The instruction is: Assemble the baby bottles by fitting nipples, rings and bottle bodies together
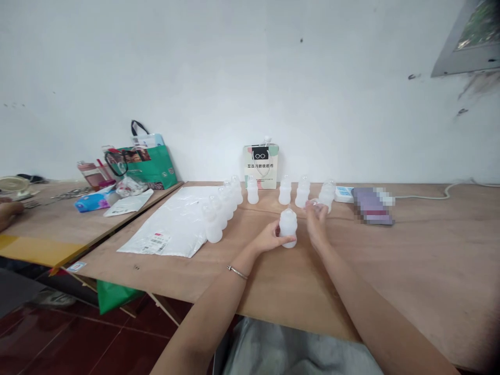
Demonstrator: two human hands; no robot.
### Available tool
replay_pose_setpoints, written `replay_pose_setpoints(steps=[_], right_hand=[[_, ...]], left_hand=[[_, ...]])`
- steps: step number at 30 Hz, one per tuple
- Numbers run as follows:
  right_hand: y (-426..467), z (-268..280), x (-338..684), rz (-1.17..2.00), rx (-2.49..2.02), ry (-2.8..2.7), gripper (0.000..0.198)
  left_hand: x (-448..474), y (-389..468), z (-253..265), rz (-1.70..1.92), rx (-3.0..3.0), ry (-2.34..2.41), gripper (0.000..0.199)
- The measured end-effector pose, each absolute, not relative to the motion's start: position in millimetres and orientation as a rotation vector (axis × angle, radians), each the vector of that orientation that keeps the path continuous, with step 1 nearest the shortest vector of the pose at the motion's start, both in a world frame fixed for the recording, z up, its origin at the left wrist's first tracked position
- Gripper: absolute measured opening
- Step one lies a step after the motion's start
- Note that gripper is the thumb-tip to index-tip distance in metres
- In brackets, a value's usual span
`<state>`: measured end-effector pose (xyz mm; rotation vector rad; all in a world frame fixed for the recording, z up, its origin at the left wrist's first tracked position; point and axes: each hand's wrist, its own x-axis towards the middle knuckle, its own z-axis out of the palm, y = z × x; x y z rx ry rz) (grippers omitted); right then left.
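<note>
My left hand (270, 237) is closed round the side of a translucent white bottle (288, 229), which stands upright on the wooden table; its top narrows to a small tip. Just right of it, my right hand (317, 224) is raised with its fingertips pinched on a small clear cap (314, 203). Behind my right hand stands a similar bottle (327, 194) with a clear domed top. Two more, a bottle (303, 192) and another bottle (285, 190), are upright further back. A single bottle (252, 190) is left of those, and a slanting row of several bottles (213, 224) is at the left.
A white plastic mailer (172, 219) lies flat beside the row. A printed paper bag (261, 174) leans on the wall. At right are a blurred purple object (373, 207), a white box (344, 194) and a cable (425, 196). A green bag (164, 166) and another person's hand (10, 211) are left.
</note>
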<state>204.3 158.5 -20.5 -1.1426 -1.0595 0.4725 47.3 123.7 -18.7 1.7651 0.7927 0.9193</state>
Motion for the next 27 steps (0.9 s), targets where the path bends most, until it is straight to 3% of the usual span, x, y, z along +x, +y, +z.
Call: replay_pose_setpoints(steps=[9,16,21,25,27], right_hand=[[162,-51,192,0.532,-1.260,-1.438,0.035],[141,-23,188,0.473,-1.110,-1.375,0.037],[116,-3,170,0.883,-0.892,-1.287,0.032],[110,-1,160,0.905,-0.913,-1.160,0.034],[107,1,162,0.940,-0.912,-1.108,0.030]], left_hand=[[33,136,-8,1.307,1.523,0.968,0.050],[41,125,-10,1.168,1.759,0.948,0.043],[48,111,-8,0.972,1.984,1.001,0.053],[53,104,-6,1.072,2.139,1.199,0.063],[54,102,-4,1.087,2.118,1.250,0.055]])
